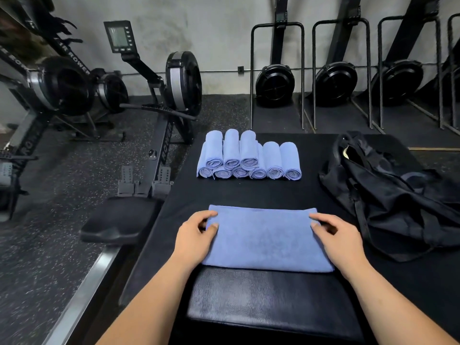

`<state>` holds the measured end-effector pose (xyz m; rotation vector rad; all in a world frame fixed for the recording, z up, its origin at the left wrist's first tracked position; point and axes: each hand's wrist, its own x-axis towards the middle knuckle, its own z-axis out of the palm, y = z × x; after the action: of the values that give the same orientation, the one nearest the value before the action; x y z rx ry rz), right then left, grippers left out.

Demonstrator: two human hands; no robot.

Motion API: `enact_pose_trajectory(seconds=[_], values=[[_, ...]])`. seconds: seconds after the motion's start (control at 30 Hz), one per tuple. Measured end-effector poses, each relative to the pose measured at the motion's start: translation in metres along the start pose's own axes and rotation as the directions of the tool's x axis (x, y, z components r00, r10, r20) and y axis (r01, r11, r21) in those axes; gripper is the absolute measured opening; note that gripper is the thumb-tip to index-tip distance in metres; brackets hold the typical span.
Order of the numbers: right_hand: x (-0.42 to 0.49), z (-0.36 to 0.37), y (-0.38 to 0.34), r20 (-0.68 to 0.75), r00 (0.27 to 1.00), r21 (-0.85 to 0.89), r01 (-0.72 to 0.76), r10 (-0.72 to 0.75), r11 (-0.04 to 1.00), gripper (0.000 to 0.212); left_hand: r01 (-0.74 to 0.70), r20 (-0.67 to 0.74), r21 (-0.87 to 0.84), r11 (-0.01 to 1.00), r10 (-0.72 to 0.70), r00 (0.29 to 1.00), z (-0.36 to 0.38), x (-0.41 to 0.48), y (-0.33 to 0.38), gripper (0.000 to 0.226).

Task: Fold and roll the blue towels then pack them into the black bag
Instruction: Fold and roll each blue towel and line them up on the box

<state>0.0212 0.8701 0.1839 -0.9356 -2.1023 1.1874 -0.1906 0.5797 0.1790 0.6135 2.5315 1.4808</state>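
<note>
A folded blue towel (266, 240) lies flat on the black padded bench (249, 192) in front of me. My left hand (196, 235) pinches its left edge between thumb and fingers. My right hand (336, 235) holds the right edge the same way, fingers curled over the cloth. Several rolled blue towels (249, 158) are stacked in two layers at the far end of the bench. The black bag (388, 192) lies slumped and open at the right, apart from both hands.
A black cushion (271, 302) sits on the bench just below the towel. Rowing machines (159, 95) stand on the speckled floor at the left, one seat (117, 220) close to the bench. More rowers (336, 80) stand stored upright along the back wall.
</note>
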Motion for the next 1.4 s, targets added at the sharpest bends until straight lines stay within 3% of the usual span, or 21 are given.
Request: enact_pose_trajectory(seconds=[0.2, 0.53, 0.67, 0.87, 1.03, 1.23, 1.4], values=[[0.003, 0.002, 0.003, -0.012, 1.000, -0.073, -0.006, 0.005, 0.997, 0.036, -0.021, 0.059, 0.063, 0.998, 0.017, 0.998, -0.003, 0.002, -0.002, 0.044], [-0.001, 0.007, 0.003, 0.012, 0.998, -0.206, 0.055, -0.054, 0.977, 0.038, -0.071, 0.219, 0.072, 0.995, 0.053, 0.974, -0.011, 0.004, -0.004, 0.068], [-0.007, 0.006, 0.000, 0.034, 0.997, -0.240, 0.074, -0.068, 0.968, 0.041, -0.121, 0.168, 0.049, 0.991, 0.111, 0.979, -0.013, -0.004, -0.002, 0.062], [-0.028, 0.000, -0.001, 0.174, 0.982, -0.314, 0.131, -0.078, 0.940, 0.057, -0.131, 0.082, -0.037, 0.991, 0.134, 0.988, -0.014, -0.022, 0.002, 0.066], [-0.053, 0.001, 0.010, 0.162, 0.976, -0.485, 0.209, -0.148, 0.849, 0.048, -0.155, 0.030, -0.043, 0.987, 0.157, 0.987, -0.016, -0.041, 0.003, 0.068], [-0.066, 0.004, 0.019, 0.115, 0.959, -0.653, 0.270, -0.260, 0.708, 0.040, -0.271, 0.052, 0.144, 0.952, 0.267, 0.962, -0.017, -0.058, -0.006, 0.057], [-0.068, 0.008, 0.021, 0.062, 0.970, -0.711, 0.209, -0.236, 0.672, 0.041, -0.235, -0.031, 0.249, 0.940, 0.251, 0.968, -0.015, -0.060, -0.011, 0.038]])
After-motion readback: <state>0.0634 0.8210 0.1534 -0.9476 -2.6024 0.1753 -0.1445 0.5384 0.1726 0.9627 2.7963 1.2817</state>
